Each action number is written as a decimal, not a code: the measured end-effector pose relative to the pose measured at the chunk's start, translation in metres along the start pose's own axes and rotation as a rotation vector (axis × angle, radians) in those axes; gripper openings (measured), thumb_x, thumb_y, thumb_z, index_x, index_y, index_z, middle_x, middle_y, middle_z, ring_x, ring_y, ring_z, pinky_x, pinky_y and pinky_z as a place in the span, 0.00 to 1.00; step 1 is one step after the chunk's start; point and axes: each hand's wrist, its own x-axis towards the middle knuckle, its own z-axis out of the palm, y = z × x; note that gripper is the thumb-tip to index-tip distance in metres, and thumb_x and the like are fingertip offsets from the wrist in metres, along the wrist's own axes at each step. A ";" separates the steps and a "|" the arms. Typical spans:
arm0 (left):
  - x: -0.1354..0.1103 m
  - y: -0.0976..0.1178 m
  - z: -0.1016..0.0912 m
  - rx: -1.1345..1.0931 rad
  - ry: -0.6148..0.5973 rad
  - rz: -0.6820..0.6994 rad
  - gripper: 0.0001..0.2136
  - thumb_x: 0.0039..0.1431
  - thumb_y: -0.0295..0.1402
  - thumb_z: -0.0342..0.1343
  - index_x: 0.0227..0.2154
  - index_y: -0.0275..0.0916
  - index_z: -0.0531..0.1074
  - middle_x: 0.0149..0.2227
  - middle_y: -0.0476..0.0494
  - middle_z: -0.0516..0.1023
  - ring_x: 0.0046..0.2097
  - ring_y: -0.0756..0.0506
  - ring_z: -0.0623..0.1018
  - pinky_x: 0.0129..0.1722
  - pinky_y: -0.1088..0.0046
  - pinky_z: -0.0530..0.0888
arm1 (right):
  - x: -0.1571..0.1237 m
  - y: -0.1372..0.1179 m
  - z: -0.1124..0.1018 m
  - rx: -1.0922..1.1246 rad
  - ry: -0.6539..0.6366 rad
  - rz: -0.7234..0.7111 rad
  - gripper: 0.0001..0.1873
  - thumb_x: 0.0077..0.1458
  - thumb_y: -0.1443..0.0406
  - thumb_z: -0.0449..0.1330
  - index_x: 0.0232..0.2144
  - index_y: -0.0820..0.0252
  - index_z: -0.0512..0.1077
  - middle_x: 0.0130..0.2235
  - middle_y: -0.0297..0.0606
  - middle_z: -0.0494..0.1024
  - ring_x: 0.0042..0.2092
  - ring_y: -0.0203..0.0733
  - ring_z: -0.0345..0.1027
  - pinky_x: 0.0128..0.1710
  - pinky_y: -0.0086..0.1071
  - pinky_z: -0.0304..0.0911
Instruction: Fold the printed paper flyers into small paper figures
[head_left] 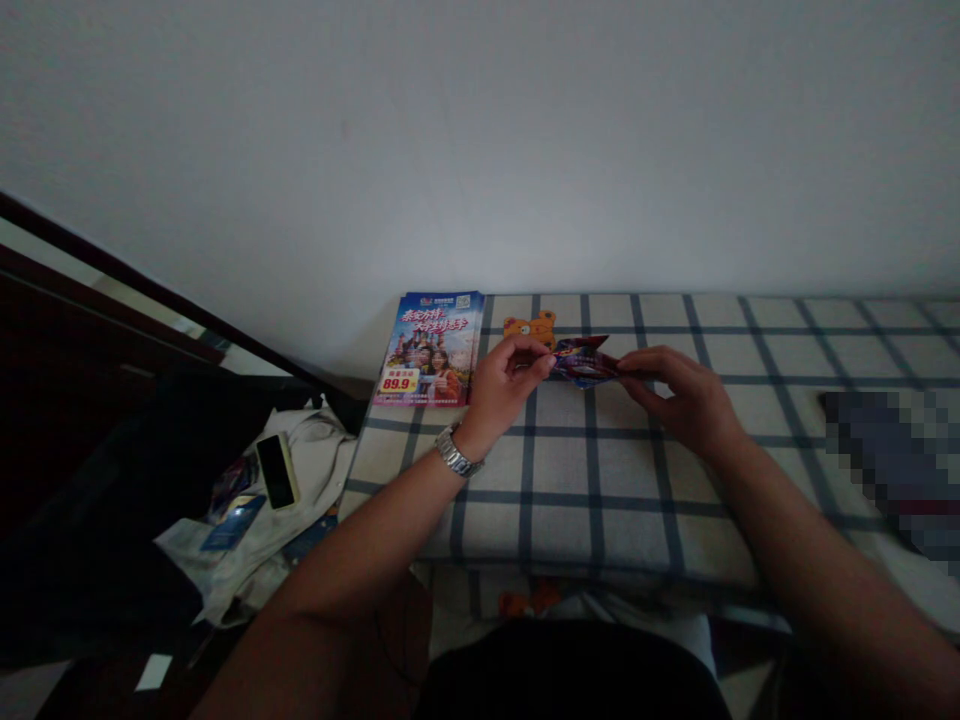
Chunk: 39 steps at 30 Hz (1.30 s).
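Between my two hands is a small folded paper piece (585, 364), dark blue and red with glossy print and pointed corners. My left hand (510, 385), with a silver watch (457, 452) on its wrist, pinches its left end between thumb and fingers. At the other end, the fingers of my right hand (679, 395) are closed on its right tip. Left of my hands lies a stack of printed flyers (429, 350), blue at the top and pink at the bottom. A brown bear print (531, 326) shows on the cloth just behind my left hand.
A checked cloth (562, 500) covers the surface, which meets a plain wall (525, 150) at the back. At the lower left, a phone (277, 470) rests on a pale bag (319, 450). A blurred dark object (892, 460) lies at the right.
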 end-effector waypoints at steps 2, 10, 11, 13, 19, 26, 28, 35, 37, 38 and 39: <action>0.000 0.000 0.000 -0.014 -0.018 0.003 0.13 0.66 0.44 0.65 0.42 0.40 0.73 0.40 0.46 0.81 0.40 0.49 0.82 0.42 0.70 0.80 | 0.000 0.000 -0.001 0.003 -0.001 0.004 0.07 0.66 0.64 0.63 0.46 0.51 0.76 0.47 0.41 0.83 0.46 0.49 0.80 0.46 0.44 0.79; 0.000 0.003 -0.007 0.279 0.079 0.180 0.09 0.72 0.42 0.58 0.47 0.44 0.73 0.48 0.42 0.77 0.49 0.44 0.77 0.50 0.62 0.78 | -0.006 0.014 0.000 0.179 0.127 0.288 0.10 0.64 0.59 0.66 0.46 0.53 0.74 0.46 0.41 0.85 0.45 0.50 0.82 0.46 0.44 0.80; 0.000 0.004 -0.008 0.353 0.096 0.218 0.08 0.71 0.41 0.58 0.47 0.44 0.73 0.48 0.42 0.77 0.50 0.43 0.76 0.52 0.60 0.77 | -0.007 0.016 0.001 0.201 0.152 0.305 0.11 0.64 0.58 0.66 0.46 0.53 0.73 0.46 0.41 0.85 0.46 0.50 0.83 0.47 0.45 0.80; 0.001 0.005 -0.011 0.447 0.107 0.267 0.07 0.71 0.39 0.59 0.47 0.45 0.73 0.50 0.42 0.76 0.53 0.41 0.75 0.54 0.57 0.75 | -0.007 0.021 0.001 0.229 0.196 0.335 0.11 0.64 0.57 0.66 0.46 0.52 0.73 0.47 0.41 0.85 0.48 0.51 0.83 0.48 0.46 0.80; 0.003 -0.001 -0.013 0.477 0.041 0.260 0.08 0.71 0.33 0.58 0.50 0.45 0.72 0.52 0.42 0.76 0.57 0.40 0.75 0.60 0.53 0.73 | -0.005 0.022 -0.001 0.242 0.262 0.365 0.13 0.63 0.54 0.67 0.44 0.52 0.73 0.48 0.42 0.85 0.49 0.53 0.82 0.48 0.47 0.80; 0.003 -0.009 -0.010 0.476 -0.020 0.167 0.06 0.69 0.28 0.60 0.46 0.42 0.73 0.46 0.43 0.79 0.48 0.43 0.79 0.51 0.58 0.78 | -0.005 0.025 -0.002 0.212 0.297 0.366 0.13 0.63 0.53 0.67 0.44 0.51 0.73 0.48 0.41 0.85 0.48 0.54 0.82 0.45 0.47 0.80; 0.003 -0.009 -0.010 0.460 -0.031 0.148 0.05 0.68 0.27 0.59 0.45 0.41 0.74 0.45 0.43 0.80 0.46 0.44 0.80 0.50 0.60 0.79 | -0.005 0.025 -0.001 0.196 0.296 0.360 0.13 0.63 0.53 0.67 0.44 0.51 0.74 0.47 0.42 0.85 0.48 0.54 0.82 0.44 0.46 0.81; 0.001 -0.009 -0.007 0.382 -0.087 0.139 0.06 0.68 0.25 0.59 0.44 0.41 0.76 0.45 0.44 0.81 0.45 0.46 0.82 0.49 0.63 0.82 | -0.004 0.021 -0.001 0.172 0.242 0.307 0.11 0.64 0.55 0.65 0.45 0.51 0.73 0.48 0.41 0.85 0.51 0.54 0.81 0.50 0.48 0.79; 0.000 -0.009 -0.006 0.363 -0.106 0.142 0.06 0.67 0.25 0.60 0.44 0.41 0.76 0.45 0.44 0.81 0.46 0.46 0.83 0.50 0.63 0.82 | -0.004 0.019 -0.002 0.182 0.226 0.299 0.10 0.65 0.56 0.65 0.45 0.51 0.73 0.48 0.41 0.84 0.52 0.53 0.81 0.51 0.48 0.78; 0.000 -0.010 -0.005 0.359 -0.116 0.141 0.06 0.67 0.25 0.61 0.44 0.41 0.77 0.45 0.44 0.81 0.46 0.46 0.83 0.50 0.63 0.82 | -0.004 0.018 -0.002 0.178 0.220 0.293 0.09 0.65 0.57 0.64 0.44 0.51 0.73 0.48 0.41 0.84 0.51 0.53 0.81 0.51 0.48 0.78; -0.001 -0.010 -0.005 0.357 -0.124 0.139 0.06 0.67 0.26 0.61 0.44 0.41 0.77 0.45 0.44 0.81 0.46 0.46 0.82 0.50 0.63 0.82 | -0.004 0.017 -0.002 0.165 0.212 0.286 0.09 0.65 0.57 0.64 0.44 0.52 0.74 0.47 0.41 0.85 0.50 0.52 0.81 0.51 0.47 0.78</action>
